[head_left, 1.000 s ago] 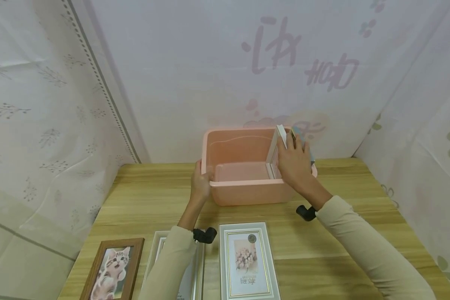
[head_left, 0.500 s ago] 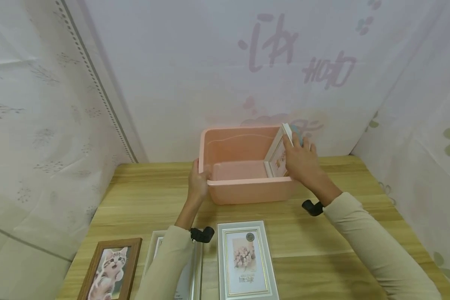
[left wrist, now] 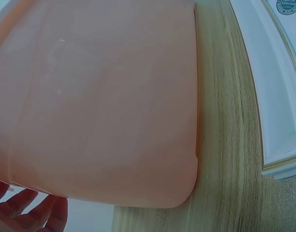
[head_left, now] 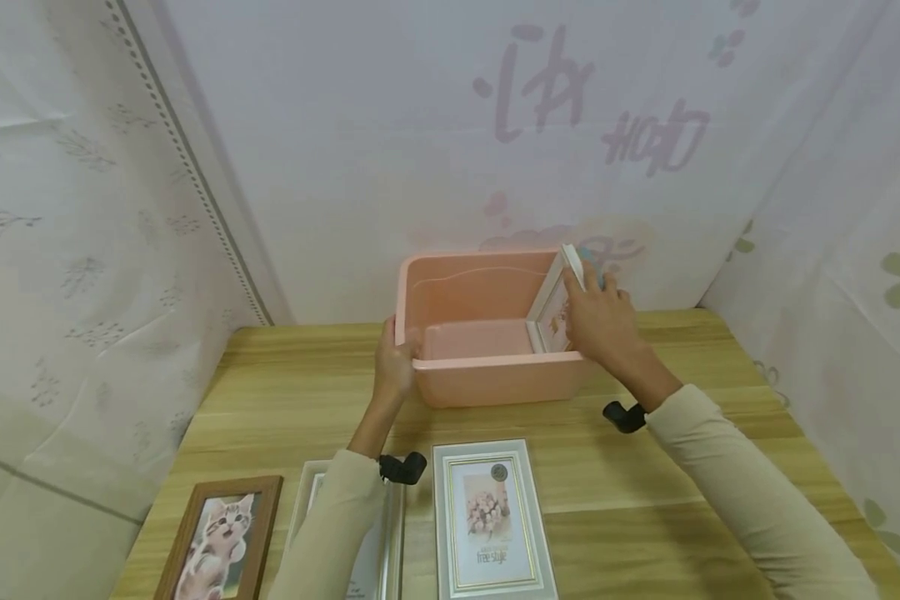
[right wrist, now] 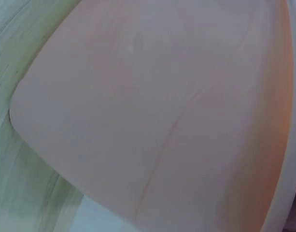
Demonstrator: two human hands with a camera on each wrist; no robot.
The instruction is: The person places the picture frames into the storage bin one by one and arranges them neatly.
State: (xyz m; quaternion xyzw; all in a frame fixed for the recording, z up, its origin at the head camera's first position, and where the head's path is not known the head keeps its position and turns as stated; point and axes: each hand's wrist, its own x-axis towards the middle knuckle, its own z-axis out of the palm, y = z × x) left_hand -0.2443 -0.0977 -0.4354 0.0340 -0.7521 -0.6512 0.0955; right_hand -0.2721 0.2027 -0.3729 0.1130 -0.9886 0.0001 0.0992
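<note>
Seemingly to steady the pink bin [head_left: 502, 385], the left hand [head_left: 394, 360] grips its left rim, a flower-print frame [head_left: 491, 521] lies flat before it, and at its right end the right hand [head_left: 604, 323] pinches a white frame [head_left: 552, 312] inside, probably keeping that upright.

soft light lays faint shadows on the table [head_left: 607, 492]; wrist views look dimmer.

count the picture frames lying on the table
3: brown kitten frame, left; pale frame, middle, partly behind the left sleeve; flower frame, right. The sleeve could hide more.
</note>
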